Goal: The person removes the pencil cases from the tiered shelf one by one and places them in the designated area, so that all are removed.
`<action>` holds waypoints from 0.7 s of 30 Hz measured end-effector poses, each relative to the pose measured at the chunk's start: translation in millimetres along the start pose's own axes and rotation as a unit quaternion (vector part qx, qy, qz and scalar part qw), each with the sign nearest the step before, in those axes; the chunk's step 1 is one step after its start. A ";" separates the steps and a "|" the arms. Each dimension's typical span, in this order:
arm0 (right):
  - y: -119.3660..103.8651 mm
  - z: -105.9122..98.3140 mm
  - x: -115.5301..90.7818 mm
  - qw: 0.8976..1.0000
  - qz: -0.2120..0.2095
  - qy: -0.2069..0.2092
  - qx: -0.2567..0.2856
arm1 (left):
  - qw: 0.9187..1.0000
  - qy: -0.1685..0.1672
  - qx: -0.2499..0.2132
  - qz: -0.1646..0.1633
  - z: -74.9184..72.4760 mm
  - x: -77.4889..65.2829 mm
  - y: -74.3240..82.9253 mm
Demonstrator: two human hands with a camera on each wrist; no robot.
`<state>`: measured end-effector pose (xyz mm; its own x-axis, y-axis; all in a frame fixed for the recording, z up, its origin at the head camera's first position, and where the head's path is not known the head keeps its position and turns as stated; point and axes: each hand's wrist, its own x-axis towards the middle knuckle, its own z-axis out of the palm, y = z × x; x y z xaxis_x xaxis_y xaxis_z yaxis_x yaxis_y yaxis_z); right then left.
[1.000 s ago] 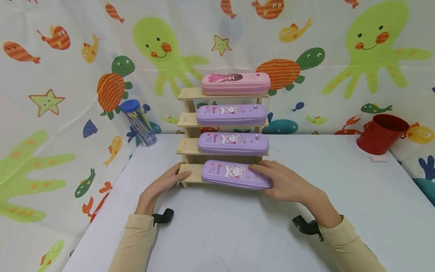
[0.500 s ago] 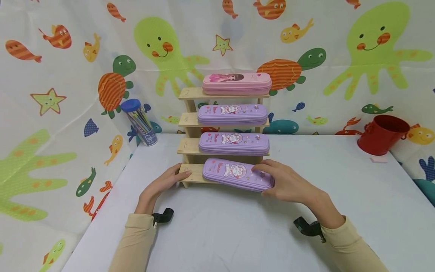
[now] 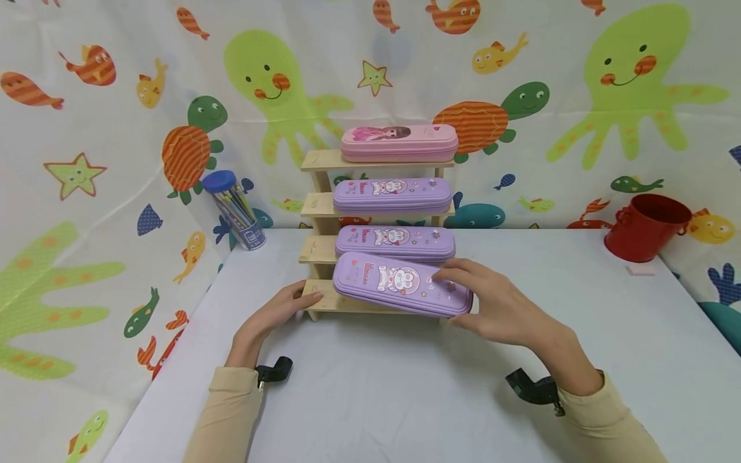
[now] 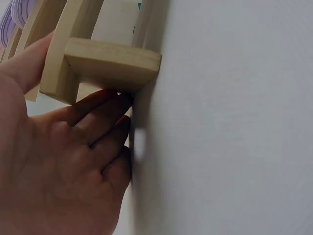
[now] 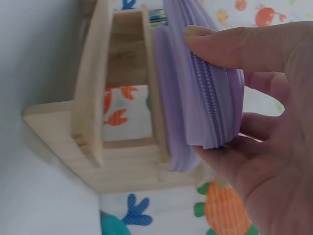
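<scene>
My right hand [image 3: 509, 308] grips the right end of a purple pencil case [image 3: 376, 283] with a cartoon rabbit on its lid. The case tilts, right end lower, over the bottom step of a four-tier wooden rack [image 3: 327, 299], overlapping the case behind it. In the right wrist view, thumb and fingers pinch the case's zipped end [image 5: 210, 98]. My left hand [image 3: 278, 308] holds the left end of the bottom step, thumb on top. The left wrist view shows its fingers reaching behind the wooden leg [image 4: 112, 61].
Two more purple pencil cases, one on the third step [image 3: 399, 239] and one on the second [image 3: 393, 195], sit below a pink case [image 3: 399, 143] on top. A blue-lidded tube of pencils [image 3: 234, 209] leans at back left; a red bucket [image 3: 645, 231] tilts at back right near a small pink block [image 3: 640, 271].
My right hand has raised the purple pencil case off the bottom step, so it now overlaps the case above. The left hand stays on the rack.
</scene>
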<state>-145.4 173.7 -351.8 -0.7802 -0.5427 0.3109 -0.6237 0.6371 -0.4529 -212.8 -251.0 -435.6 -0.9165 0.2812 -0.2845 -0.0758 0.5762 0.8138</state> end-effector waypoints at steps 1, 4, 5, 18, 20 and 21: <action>-0.7 -2.6 -0.9 1.000 0.000 0.007 0.002 | 1.000 -0.001 0.000 0.003 -0.2 0.0 -0.6; -0.7 -10.3 -3.8 0.999 -0.005 0.032 0.004 | 1.000 0.003 -0.005 0.002 0.2 -0.4 -0.9; -0.2 -12.8 -4.7 0.999 -0.007 0.041 0.003 | 1.000 0.002 -0.006 0.003 0.5 -0.8 -0.4; 9.7 -41.7 -17.2 0.989 0.006 0.147 -0.030 | 1.000 -0.001 0.002 0.013 0.4 -1.1 -0.4; 12.2 -45.8 -18.9 0.986 0.002 0.164 -0.028 | 1.000 -0.001 0.001 0.015 0.5 -1.6 0.3; 13.7 -47.8 -20.0 0.985 0.001 0.172 -0.026 | 1.000 -0.001 -0.001 0.015 0.6 -1.8 0.2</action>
<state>-140.6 219.4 -324.2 -0.7458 -0.3299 0.5788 -0.6167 0.6705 -0.4124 -211.0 -250.9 -435.2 -0.9177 0.2995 -0.2609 -0.0490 0.5664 0.8227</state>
